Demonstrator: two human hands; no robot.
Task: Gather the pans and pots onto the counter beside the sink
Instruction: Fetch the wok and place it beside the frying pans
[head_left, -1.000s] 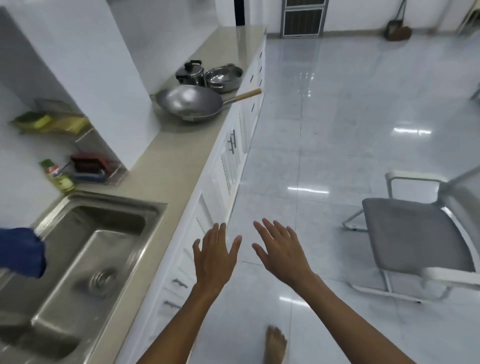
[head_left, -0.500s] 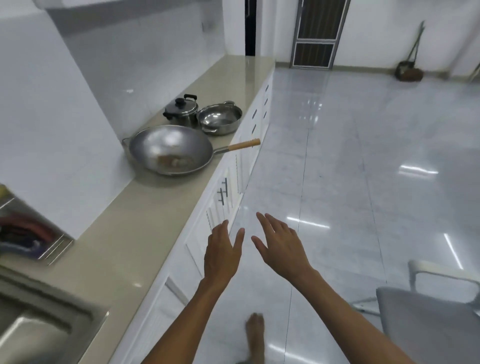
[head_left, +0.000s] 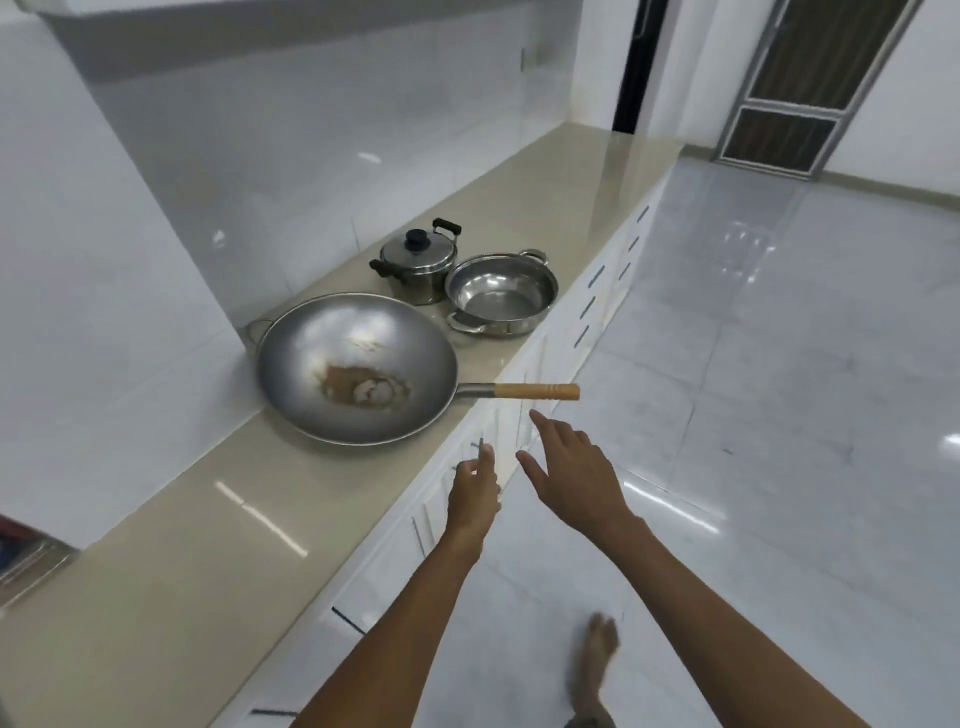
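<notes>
A large steel wok (head_left: 358, 366) with a brown stain in its bottom sits on the beige counter (head_left: 218, 525); its wooden handle (head_left: 537, 391) sticks out past the counter edge. Behind it stand a small lidded pot (head_left: 418, 260) with black handles and an open steel pan (head_left: 501, 293) with two loop handles. My right hand (head_left: 571, 470) is open, fingers spread, just below the wok handle without touching it. My left hand (head_left: 475, 491) hovers empty beside the counter's front edge, fingers loosely apart.
White drawers and cupboard doors (head_left: 587, 312) run under the counter. A white tiled wall block (head_left: 93, 312) juts out left of the wok. Glossy tiled floor (head_left: 779, 415) lies to the right, a door (head_left: 800, 88) at the far end. My bare foot (head_left: 595, 665) is on the floor.
The view has moved along the counter toward the wok; the sink and the chair have dropped out of view. Both hands have come closer to the wok handle.
</notes>
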